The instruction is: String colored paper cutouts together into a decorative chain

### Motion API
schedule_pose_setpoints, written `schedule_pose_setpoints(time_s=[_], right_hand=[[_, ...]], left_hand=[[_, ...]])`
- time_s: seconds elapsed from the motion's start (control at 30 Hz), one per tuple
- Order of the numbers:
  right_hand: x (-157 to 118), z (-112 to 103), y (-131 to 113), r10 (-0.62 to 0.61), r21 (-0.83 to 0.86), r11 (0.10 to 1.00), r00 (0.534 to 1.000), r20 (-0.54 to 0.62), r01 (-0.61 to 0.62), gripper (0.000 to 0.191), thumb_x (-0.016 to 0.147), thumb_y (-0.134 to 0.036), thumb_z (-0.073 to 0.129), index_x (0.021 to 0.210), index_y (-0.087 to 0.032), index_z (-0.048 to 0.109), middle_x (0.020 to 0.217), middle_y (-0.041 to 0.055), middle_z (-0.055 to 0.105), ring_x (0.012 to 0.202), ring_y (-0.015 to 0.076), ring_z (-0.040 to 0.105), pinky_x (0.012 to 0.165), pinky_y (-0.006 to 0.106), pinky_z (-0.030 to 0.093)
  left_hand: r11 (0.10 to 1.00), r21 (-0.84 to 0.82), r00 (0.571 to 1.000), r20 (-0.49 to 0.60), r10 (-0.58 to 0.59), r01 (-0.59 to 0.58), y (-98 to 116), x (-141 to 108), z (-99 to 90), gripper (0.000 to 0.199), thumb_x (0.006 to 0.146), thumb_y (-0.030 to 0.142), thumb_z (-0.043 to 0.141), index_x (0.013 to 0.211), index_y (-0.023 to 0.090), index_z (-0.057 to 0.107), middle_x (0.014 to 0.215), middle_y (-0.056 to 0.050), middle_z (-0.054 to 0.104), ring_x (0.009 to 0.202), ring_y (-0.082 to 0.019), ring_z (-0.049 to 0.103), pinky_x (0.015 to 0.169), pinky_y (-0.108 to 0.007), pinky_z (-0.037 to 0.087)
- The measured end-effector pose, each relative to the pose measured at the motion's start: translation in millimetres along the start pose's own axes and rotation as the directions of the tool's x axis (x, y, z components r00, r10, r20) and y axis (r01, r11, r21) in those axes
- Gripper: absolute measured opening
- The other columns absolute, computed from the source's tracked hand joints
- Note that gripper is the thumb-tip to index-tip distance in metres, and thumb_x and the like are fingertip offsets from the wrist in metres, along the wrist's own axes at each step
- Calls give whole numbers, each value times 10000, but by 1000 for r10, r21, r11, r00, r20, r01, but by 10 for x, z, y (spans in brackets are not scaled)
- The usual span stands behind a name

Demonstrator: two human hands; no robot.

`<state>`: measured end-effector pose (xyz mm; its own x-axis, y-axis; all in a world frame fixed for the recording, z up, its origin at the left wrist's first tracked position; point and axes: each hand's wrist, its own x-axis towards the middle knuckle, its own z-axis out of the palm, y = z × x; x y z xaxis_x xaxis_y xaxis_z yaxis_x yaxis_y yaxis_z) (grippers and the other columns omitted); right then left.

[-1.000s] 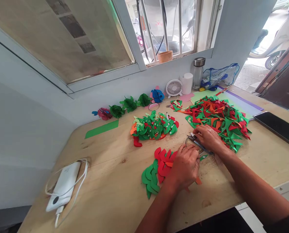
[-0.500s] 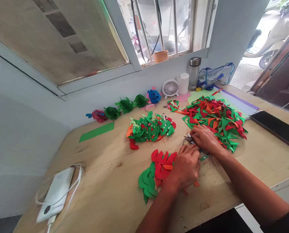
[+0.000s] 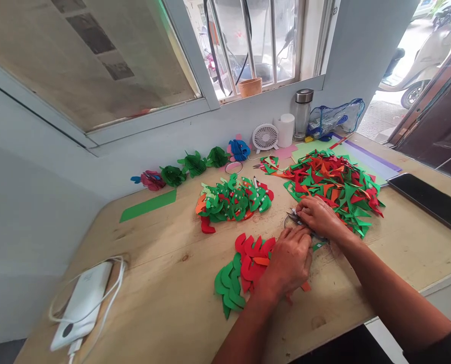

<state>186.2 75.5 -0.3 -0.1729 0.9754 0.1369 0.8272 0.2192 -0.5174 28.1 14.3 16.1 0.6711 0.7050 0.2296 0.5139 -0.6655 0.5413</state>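
Observation:
My right hand [image 3: 319, 216] is closed, its fingertips against a small dark metal tool with pointed ends [image 3: 294, 216]; most of the tool is hidden, so its exact kind does not show. Close in front, my left hand [image 3: 290, 257] has its fingers bent and pressed together near the same spot; whatever they hold is covered. A green paper scrap [image 3: 318, 245] lies under the hands. Beside my left hand are curved red paper cutouts [image 3: 251, 268] and overlapping green paper cutouts [image 3: 229, 285]. Beyond my right hand rises a heap of red, green and orange paper offcuts [image 3: 335, 182].
Behind the hands sits a pile of mostly green curved cutouts [image 3: 235, 199]. A black phone [image 3: 432, 199] lies on the right, a white power bank with cable [image 3: 83, 303] on the left. Along the wall stand paper fish-like figures [image 3: 195, 163], a small fan [image 3: 265, 137] and a glass bottle [image 3: 302, 119].
Both hands keep nearly the same pose around the metal tool. The view has shifted very slightly; the paper piles look unchanged.

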Motion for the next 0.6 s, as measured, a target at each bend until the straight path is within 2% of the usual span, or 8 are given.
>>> schedule_pose_setpoints(time_s=[0.23, 0.6], right_hand=[[19, 35, 67, 7, -95, 995, 999, -34, -10, 135, 769, -215, 505, 780, -206, 640, 843, 59, 638, 805, 211, 502, 697, 302, 354], [1, 54, 33, 6, -132, 991, 999, -45, -12, 135, 762, -176, 496, 740, -206, 626, 820, 50, 628, 782, 206, 482, 688, 301, 340]], left_hand=[[1000, -10, 1000, -17, 4, -4, -11, -7, 28, 131, 795, 112, 452, 883, 171, 529, 1132, -100, 611, 1144, -213, 503, 993, -385, 385], [1000, 0, 1000, -10, 7, -7, -20, 1, 27, 155, 806, 129, 444, 923, 183, 528, 1123, -92, 606, 1136, -227, 503, 959, -409, 412]])
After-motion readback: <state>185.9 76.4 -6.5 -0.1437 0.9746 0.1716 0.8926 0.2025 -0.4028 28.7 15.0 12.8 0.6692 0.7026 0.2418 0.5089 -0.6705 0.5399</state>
